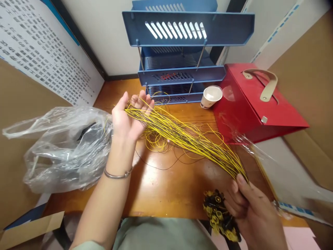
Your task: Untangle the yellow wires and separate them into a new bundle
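Note:
A long bundle of thin yellow and dark wires (182, 133) stretches slantwise over the table. My right hand (256, 208) is closed around its lower right end, thumb on top. Below that hand hangs a cluster of black and yellow end pieces (220, 215), some with hexagonal yellow rims; it seems to belong to the wires. At the upper left end, my left hand (132, 119) is palm up with its fingers apart, and the wire ends lie across the palm. Loose curled yellow and brown wires (157, 140) lie on the table under the bundle.
A clear plastic bag (65, 156) with something dark inside lies at left. Behind stands a blue tiered tray rack (182, 74). A white paper cup (212, 97) and a red box with a beige handle (249, 100) are at right. Cardboard and printed panels flank the wooden table (161, 194).

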Motion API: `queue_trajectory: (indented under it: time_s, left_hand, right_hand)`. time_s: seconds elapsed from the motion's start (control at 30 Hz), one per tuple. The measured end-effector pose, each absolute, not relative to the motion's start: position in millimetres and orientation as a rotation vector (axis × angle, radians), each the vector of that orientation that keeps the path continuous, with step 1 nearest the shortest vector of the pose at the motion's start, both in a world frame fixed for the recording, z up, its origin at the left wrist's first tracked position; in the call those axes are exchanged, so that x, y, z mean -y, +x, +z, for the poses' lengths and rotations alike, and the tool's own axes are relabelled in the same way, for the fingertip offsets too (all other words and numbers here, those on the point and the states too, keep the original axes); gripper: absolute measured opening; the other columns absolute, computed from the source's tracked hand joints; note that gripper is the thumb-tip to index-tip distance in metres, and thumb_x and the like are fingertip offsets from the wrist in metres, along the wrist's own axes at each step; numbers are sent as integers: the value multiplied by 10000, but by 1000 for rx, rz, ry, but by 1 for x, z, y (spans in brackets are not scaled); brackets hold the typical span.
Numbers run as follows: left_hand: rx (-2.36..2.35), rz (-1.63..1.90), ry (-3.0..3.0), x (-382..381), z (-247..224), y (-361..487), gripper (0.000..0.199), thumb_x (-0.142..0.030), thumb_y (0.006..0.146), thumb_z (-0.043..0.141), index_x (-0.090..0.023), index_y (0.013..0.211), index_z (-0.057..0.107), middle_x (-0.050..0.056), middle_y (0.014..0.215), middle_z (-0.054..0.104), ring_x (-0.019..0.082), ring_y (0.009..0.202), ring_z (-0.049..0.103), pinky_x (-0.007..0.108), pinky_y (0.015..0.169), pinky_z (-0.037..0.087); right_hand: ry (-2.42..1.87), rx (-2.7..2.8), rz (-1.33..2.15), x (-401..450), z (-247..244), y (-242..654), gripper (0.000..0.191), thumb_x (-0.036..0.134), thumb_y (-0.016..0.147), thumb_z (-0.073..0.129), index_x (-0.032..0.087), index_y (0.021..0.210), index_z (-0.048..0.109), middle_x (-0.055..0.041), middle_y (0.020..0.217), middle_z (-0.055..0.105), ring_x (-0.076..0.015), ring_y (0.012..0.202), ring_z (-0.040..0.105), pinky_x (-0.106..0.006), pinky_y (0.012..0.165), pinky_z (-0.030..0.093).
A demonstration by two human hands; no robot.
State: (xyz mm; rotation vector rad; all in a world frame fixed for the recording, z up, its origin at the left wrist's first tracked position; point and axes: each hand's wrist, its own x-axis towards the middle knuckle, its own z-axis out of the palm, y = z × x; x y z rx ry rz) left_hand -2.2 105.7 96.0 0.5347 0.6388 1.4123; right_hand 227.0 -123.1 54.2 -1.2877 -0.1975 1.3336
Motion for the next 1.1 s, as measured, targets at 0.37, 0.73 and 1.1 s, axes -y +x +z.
queue_trajectory:
  time_s: [0.37, 0.73, 1.1]
  left_hand:
    - [-643, 1363, 1159, -133, 114, -21, 453, -498, 1017, 485, -155, 837, 718, 67, 1112, 757, 308, 1275, 581, 400, 1126, 466]
    - [-772, 1533, 1093, -141, 99, -22, 399, -506, 987, 516, -236, 744, 682, -20, 1021, 761, 245, 1437, 427, 328, 1137, 442]
    - [-904, 1533, 1100, -143, 103, -18, 602, -586, 1039, 339, -214, 652, 612, 72, 967, 759, 248, 1274, 606, 393, 1188, 399]
  right_hand:
    - [-1328, 243, 1257, 128, 49, 229, 460, 531, 796, 805, 169, 621, 583, 105, 577, 155, -40, 453, 128, -178, 391, 155]
    - [-1298, 265, 1335, 130, 41, 240, 427, 519, 810, 792, 172, 633, 617, 99, 557, 177, -50, 453, 137, -180, 383, 182]
    - [-1394, 182, 1220, 134, 54, 236, 493, 552, 746, 829, 177, 602, 543, 87, 566, 201, -57, 459, 194, -188, 381, 229]
